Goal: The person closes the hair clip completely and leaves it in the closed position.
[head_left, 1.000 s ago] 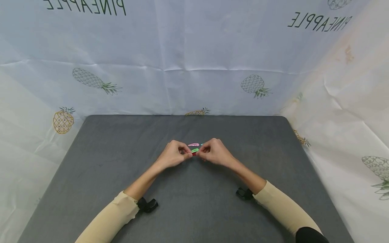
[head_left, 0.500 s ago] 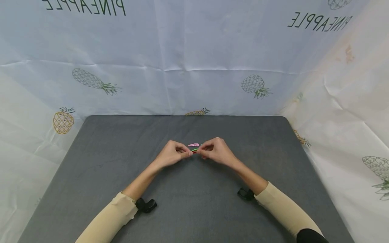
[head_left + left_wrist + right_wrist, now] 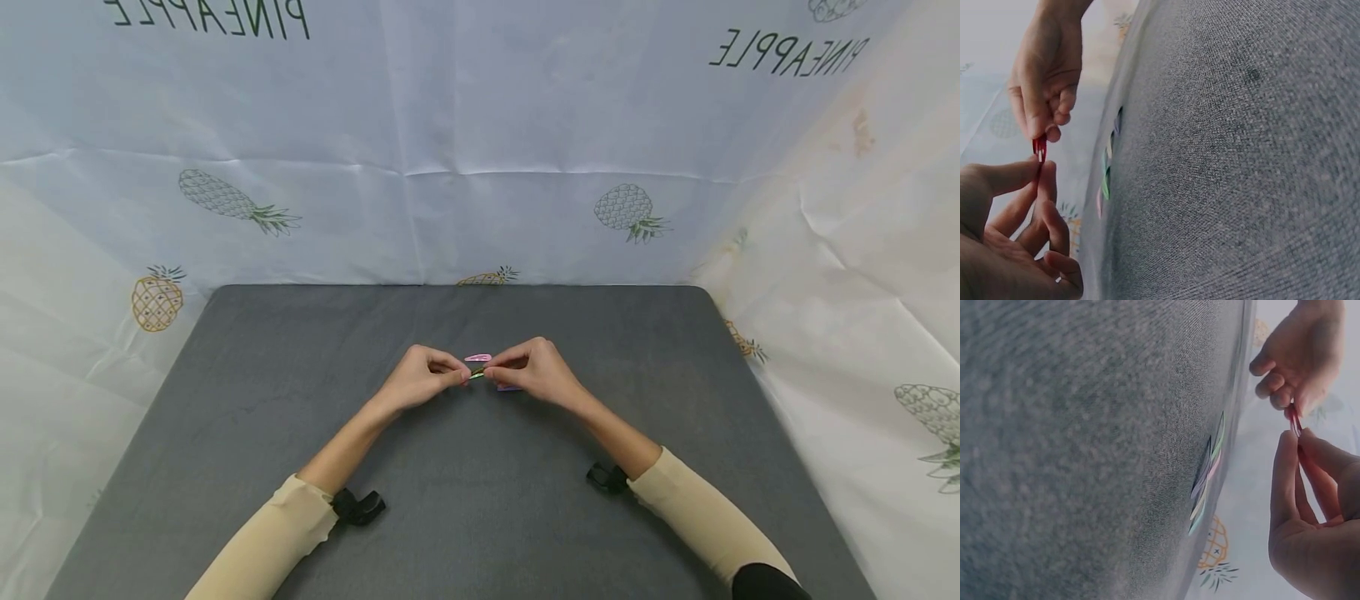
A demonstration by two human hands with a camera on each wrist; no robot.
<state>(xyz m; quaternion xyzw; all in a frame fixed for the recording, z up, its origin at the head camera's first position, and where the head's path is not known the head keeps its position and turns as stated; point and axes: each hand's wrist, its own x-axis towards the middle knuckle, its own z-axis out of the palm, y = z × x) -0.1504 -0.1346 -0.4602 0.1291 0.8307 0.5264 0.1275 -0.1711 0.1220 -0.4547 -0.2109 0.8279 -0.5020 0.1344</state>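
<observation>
Pineapple-print sheet (image 3: 480, 125) hangs round the back & sides. In front of it the grey tabletop (image 3: 300, 400), both my forearms reaching in over it.

My left hand (image 3: 420, 385) & right hand (image 3: 536, 375) meet near the tabletop's middle, fingertips almost touching. Between them is the red hair clip (image 3: 1039, 147), lifted off the cloth. It's held at both ends: left thumb + forefinger pinch one end, right thumb + forefinger pinch the other. So each grip is clamped on the clip, other fingers curled loosely under.

Key relation: the clip's long axis runs hand to hand, i.e. left-right across me, w/ neither hand nearer than the other; each has its own end. Can't tell from these views if the clip is snapped open or closed, it's too small & mostly hidden by fingertips.

Just beyond the hands, flat on the tabletop, lies a small cluster of other clips (image 3: 1209, 472): pink, green, purple, side by side, close to the hands but not touched.
</observation>
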